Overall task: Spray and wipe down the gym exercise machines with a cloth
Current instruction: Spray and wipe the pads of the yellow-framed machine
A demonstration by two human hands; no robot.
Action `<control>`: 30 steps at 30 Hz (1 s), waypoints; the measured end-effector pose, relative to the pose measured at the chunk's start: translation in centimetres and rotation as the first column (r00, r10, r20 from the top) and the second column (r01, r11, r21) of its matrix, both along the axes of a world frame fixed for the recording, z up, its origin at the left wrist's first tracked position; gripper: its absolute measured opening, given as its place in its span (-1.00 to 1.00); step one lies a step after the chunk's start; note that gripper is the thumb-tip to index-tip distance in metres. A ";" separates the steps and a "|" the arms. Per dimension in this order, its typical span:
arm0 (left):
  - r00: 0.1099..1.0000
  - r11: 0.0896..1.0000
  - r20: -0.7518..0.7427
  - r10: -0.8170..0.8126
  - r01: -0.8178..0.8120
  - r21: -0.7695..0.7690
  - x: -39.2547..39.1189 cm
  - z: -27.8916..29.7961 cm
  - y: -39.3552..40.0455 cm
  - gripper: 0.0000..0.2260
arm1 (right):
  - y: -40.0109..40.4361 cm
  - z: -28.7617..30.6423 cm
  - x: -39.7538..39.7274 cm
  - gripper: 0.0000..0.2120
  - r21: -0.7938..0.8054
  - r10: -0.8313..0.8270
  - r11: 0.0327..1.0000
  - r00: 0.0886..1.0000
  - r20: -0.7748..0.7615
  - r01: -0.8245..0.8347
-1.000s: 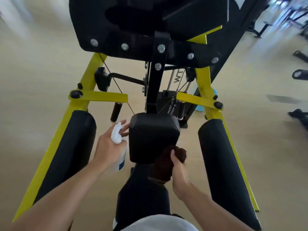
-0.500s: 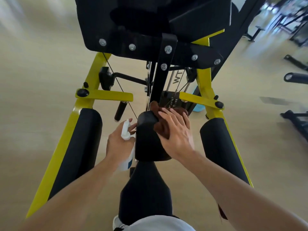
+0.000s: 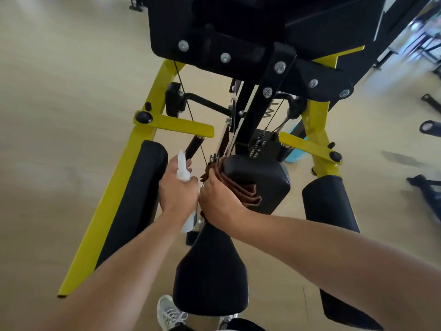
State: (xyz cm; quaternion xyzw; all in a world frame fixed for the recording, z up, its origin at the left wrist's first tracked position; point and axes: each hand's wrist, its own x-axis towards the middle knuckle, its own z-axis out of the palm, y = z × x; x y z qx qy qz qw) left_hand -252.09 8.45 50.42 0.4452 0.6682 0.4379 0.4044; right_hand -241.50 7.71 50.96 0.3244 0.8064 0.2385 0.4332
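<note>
Right hand (image 3: pixel 218 199) pressing cloth (image 3: pixel 248 195), pad (image 3: pixel 260 180)

I see a folded rust-brown cloth (image 3: pixel 241 187) against a glossy black padded chest block (image 3: pixel 260 180). The plastic spray bottle (image 3: pixel 183 170) is white, with a blue patch low on its label. The steel machine frame (image 3: pixel 124 192) is bright yellow; the floor (image 3: pixel 59 115) is pale beige.

Both forearms are bare, with no sleeves, watch or rings showing on the left hand (image 3: pixel 177 195) or the right hand (image 3: pixel 220 204). At the bottom centre of the frame sits a pale grey laced sneaker (image 3: pixel 168 312), beside a sliver of white clothing (image 3: pixel 220 329).
</note>
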 end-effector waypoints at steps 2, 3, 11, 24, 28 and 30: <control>1.000 1.000 0.003 -0.020 0.019 0.015 -0.3 0.1 -0.1 -0.49 | -0.5 -0.9 0.7 -0.52 -0.013 0.070 0.997 0.996 0.046 -0.070; 1.000 0.999 0.003 -0.026 0.026 0.026 -0.4 0.3 -0.2 -0.48 | -0.7 -0.7 1.2 -0.51 -0.002 0.097 0.995 0.995 0.016 -0.097; 0.998 0.987 -0.028 -0.064 0.068 0.145 0.0 1.7 -1.4 -0.41 | -2.5 4.9 7.4 -0.51 0.117 0.006 0.989 0.764 -0.645 0.091; 0.931 0.940 -0.265 -0.250 0.299 0.162 4.2 3.5 -2.3 -0.44 | -8.0 -2.5 15.4 -0.22 -0.930 -0.542 0.183 -0.756 -0.367 0.320; 0.897 0.926 -0.352 -0.269 0.341 0.160 5.9 3.4 -3.2 -0.42 | -7.5 -5.2 15.4 -0.24 -0.973 -0.463 0.171 -0.860 -0.216 0.152; 0.897 0.932 -0.352 -0.266 0.333 0.143 6.1 3.3 -3.5 -0.40 | -7.0 -5.5 15.8 -0.27 -0.961 -0.434 0.255 -0.875 -0.213 0.108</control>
